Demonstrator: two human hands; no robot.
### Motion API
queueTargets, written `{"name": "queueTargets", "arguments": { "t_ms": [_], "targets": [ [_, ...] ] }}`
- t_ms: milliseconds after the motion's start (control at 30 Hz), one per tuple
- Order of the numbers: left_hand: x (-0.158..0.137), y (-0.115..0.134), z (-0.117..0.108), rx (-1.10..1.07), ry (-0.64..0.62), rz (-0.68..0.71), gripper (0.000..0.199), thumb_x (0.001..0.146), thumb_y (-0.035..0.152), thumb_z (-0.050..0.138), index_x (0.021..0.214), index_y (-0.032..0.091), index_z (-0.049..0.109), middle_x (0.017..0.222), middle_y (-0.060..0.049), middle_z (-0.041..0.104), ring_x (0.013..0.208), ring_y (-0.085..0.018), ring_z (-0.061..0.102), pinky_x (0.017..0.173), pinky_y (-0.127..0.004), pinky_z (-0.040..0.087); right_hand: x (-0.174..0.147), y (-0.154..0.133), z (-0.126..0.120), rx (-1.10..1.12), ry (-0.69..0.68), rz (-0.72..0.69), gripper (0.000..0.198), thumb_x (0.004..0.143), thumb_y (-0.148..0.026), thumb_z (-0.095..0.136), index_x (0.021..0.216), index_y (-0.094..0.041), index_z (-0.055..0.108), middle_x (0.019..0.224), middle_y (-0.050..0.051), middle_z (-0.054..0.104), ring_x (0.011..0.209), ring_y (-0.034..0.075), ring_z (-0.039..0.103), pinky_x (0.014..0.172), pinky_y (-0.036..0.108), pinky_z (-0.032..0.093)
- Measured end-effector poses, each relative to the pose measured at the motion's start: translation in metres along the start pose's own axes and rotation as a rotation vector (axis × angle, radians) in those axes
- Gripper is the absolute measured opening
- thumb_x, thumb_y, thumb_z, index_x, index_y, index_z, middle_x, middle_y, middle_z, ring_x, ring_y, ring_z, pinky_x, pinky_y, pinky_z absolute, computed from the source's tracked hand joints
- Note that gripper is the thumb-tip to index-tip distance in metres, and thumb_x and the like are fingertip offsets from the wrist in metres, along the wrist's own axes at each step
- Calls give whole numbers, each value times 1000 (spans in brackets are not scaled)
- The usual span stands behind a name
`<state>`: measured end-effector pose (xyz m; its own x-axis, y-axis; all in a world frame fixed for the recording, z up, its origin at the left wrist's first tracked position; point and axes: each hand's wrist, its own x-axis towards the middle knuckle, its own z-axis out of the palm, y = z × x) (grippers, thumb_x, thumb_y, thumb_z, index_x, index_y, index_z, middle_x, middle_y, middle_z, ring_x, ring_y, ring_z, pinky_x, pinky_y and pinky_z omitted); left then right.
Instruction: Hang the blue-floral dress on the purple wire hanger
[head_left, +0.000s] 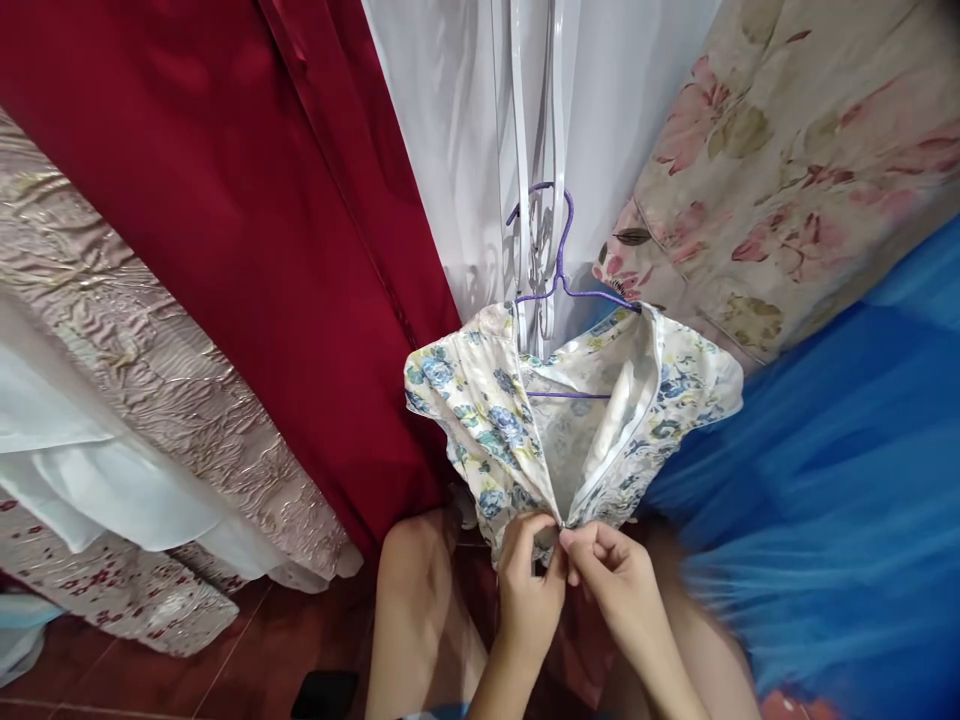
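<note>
A small white dress (499, 415) with blue and yellow-green flowers hangs from a purple hanger (564, 255). Its back is open in a deep V, showing the pale lining, and the two zipper edges (541, 440) meet at the bottom of the V. There my left hand (529, 565) pinches the cloth with thumb and forefinger. Right beside it, my right hand (611, 570) is closed at the zipper, thumb against bent fingers. The fingertips nearly touch and hide the slider and the cloth just below.
Behind the hanger are white straps (559, 90) and white cloth. A dark red gown (247, 230) and a textured pink one (172, 330) hang left; a floral cloth (787, 170) and blue tulle (847, 440) hang right. My knees flank the dress. A black flat object (324, 693) lies on the tiles.
</note>
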<state>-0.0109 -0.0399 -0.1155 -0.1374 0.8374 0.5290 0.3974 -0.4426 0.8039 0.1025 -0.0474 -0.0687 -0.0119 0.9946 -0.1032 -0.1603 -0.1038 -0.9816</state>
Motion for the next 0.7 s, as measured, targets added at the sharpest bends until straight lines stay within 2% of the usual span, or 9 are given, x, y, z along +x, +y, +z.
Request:
{"name": "queueTargets", "arguments": {
  "t_ms": [100, 200, 300, 400, 533, 700],
  "targets": [
    [13, 6, 8, -24, -7, 7, 8, 93, 14, 57, 93, 22, 57, 86, -2, 63, 83, -16, 62, 77, -29, 50, 5, -11, -3, 50, -1, 14, 44, 83, -50, 72, 58, -18, 56, 49, -4, 47, 45, 9, 32, 48, 25, 23],
    [28, 10, 2, -1, -102, 86, 13, 91, 11, 57, 82, 20, 52, 79, -1, 59, 77, -15, 58, 73, -28, 47, 20, -32, -8, 153, -30, 18, 46, 82, -50, 73, 54, -18, 54, 46, -5, 44, 43, 8, 26, 46, 26, 20],
    [35, 10, -6, 103, -222, 144, 16, 88, 8, 54, 78, 20, 50, 77, -2, 55, 75, -15, 56, 71, -27, 44, 42, -67, -11, 205, -48, -20, 42, 78, -46, 77, 54, -16, 60, 47, -4, 48, 41, 6, 23, 44, 26, 18],
    [30, 8, -11, 168, -315, 188, 17, 85, 6, 52, 77, 20, 50, 77, -2, 54, 72, -15, 55, 67, -26, 43, 67, -111, -5, 236, -45, -87, 31, 74, -40, 80, 61, -14, 67, 52, -3, 54, 39, 4, 25, 40, 25, 18],
    [24, 6, -14, 187, -351, 274, 17, 83, 5, 52, 76, 20, 49, 76, -2, 54, 70, -15, 55, 65, -26, 42, 93, -162, 15, 243, -81, -199, 25, 74, -30, 78, 61, -12, 68, 56, -1, 59, 39, 2, 31, 39, 22, 18],
    [27, -4, -23, 302, -419, 360, 19, 83, 5, 52, 71, 20, 50, 73, -2, 55, 65, -15, 56, 61, -28, 41, 105, -190, 26, 240, -38, -279, 23, 77, -29, 74, 62, -13, 66, 58, -1, 61, 40, 2, 34, 38, 21, 18]
  ]
}}
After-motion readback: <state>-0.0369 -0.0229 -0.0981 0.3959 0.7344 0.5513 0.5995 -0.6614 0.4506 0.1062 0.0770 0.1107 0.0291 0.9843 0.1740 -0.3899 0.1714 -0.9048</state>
